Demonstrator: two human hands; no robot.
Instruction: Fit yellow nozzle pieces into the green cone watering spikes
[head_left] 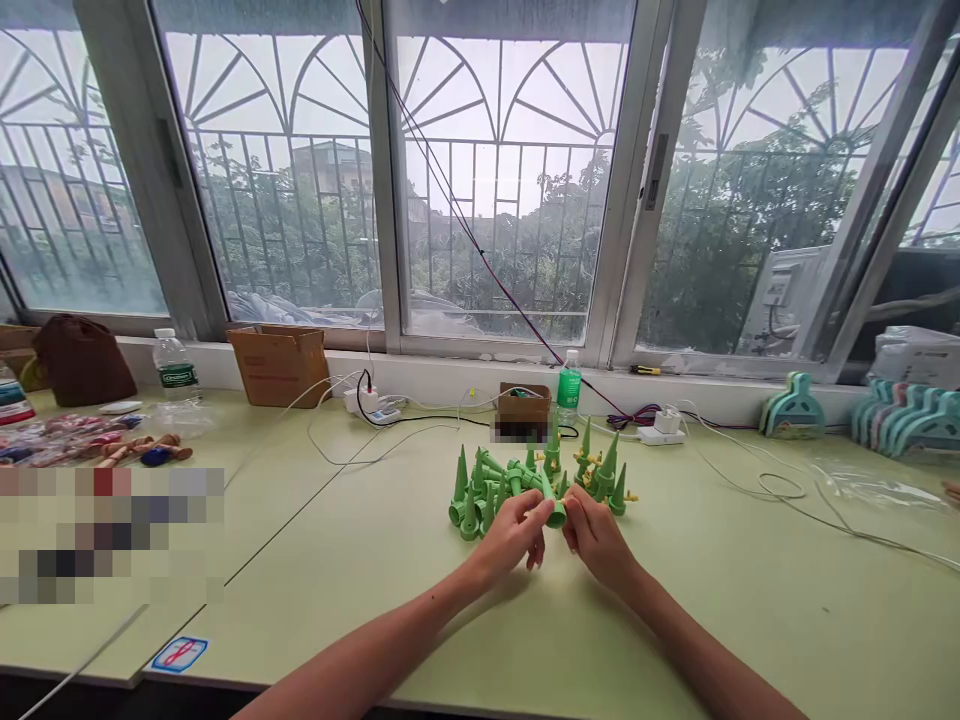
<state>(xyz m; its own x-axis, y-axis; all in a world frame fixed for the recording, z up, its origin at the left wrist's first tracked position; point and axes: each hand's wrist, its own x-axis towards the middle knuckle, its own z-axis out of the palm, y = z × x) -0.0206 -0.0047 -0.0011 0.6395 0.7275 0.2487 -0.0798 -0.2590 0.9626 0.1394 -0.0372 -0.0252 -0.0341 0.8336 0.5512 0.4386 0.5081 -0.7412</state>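
"Green cone, just above the bench in front of the heap: where do we have it?"

"Our left grip is pinching it near its wide end, tip pointing away from us. Our right grip has its fingers bunched right beside that end."

"Are we holding anything on the right?"

"We see a trace of yellow at the fingertips, but we cannot tell whether they clasp a piece."

"So what worries us?"

"Slipping, first. The cone tapers, and we have only thumb and fingers on it, so a sideways push from the right might twist it round in our pinch."

"And the green heap just beyond our knuckles?"

"We could knock it. Several cones stand on their wide ends, so a forward jerk might topple them, and the ones lying down may roll."

"The yellow pieces jutting from the standing ones could snag our fingers too."

"Yes, if we reach over them carelessly."
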